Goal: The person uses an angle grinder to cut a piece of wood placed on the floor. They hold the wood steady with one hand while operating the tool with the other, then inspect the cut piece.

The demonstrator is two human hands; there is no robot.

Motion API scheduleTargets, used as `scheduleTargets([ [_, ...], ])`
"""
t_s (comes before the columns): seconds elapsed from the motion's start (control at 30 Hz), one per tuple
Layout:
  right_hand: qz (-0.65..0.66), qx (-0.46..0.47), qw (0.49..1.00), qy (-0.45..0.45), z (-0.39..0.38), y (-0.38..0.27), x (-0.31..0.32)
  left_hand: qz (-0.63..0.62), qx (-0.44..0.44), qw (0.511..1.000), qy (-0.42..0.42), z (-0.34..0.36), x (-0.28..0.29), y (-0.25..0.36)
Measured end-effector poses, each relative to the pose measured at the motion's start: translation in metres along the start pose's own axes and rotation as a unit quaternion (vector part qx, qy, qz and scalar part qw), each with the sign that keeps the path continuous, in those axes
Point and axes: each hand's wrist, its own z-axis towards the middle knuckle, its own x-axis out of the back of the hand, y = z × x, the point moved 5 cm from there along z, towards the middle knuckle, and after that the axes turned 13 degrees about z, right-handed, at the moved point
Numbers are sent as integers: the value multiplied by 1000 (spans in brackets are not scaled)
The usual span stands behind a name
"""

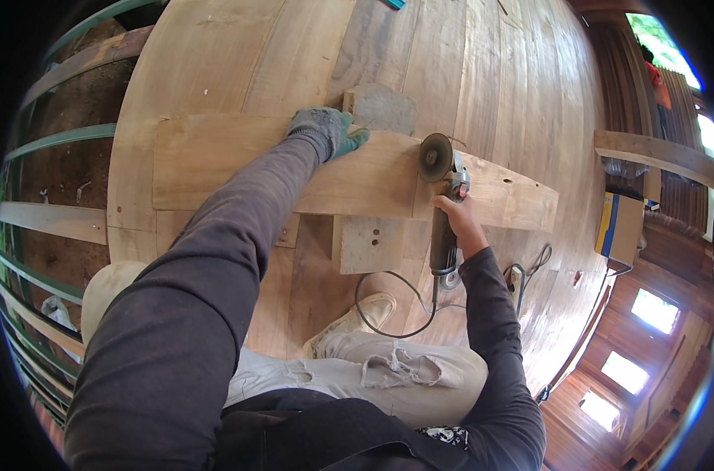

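Observation:
A long wooden board (239, 161) lies crosswise in front of me, raised on a near wooden block (368, 245) and a far block (382, 108). My left hand (329, 132), in a grey and green glove, grips the board's far edge; its fingertips are partly hidden. My bare right hand (460, 220) is wrapped round the body of an angle grinder (443, 239). The grinder's round disc (435, 157) is at the board's far edge, by a line running across the wood. Whether the disc is spinning I cannot tell.
A black power cord (408, 336) loops from the grinder near my shoe (357, 318). To the right are a white power strip (517, 282) and a cardboard box (620, 228). Open floor framing (58, 145) borders the planks at left. Another person (657, 82) is far right.

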Motion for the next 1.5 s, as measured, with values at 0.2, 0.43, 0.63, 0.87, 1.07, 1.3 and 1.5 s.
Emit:
scheduleTargets([
  [0.2, -17, 17, 1000, 2, 6, -15, -1, 2, -5, 1000, -15, -5, 8, 1],
  [0.43, -28, 10, 999, 21, 9, -18, 2, -9, -6, 1000, 3, -6, 8, 2],
  [0.63, -27, 19, 999, 15, 5, -16, 0, 1, -6, 1000, -3, -3, 2, 2],
  [0.87, -17, 22, 1000, 13, 12, -15, 0, -2, 0, 1000, 0, 1, -4, 1],
  [1.07, -26, 17, 999, 16, 11, -6, 4, -3, -1, 1000, 12, 3, -5, 3],
  [1.3, -30, -5, 999, 16, -4, 18, 11, -17, 0, 1000, 1, 8, -9, 0],
  [1.5, -23, -13, 1000, 8, -20, 43, 12, -8, 2, 1000, 23, 17, -17, 1],
])
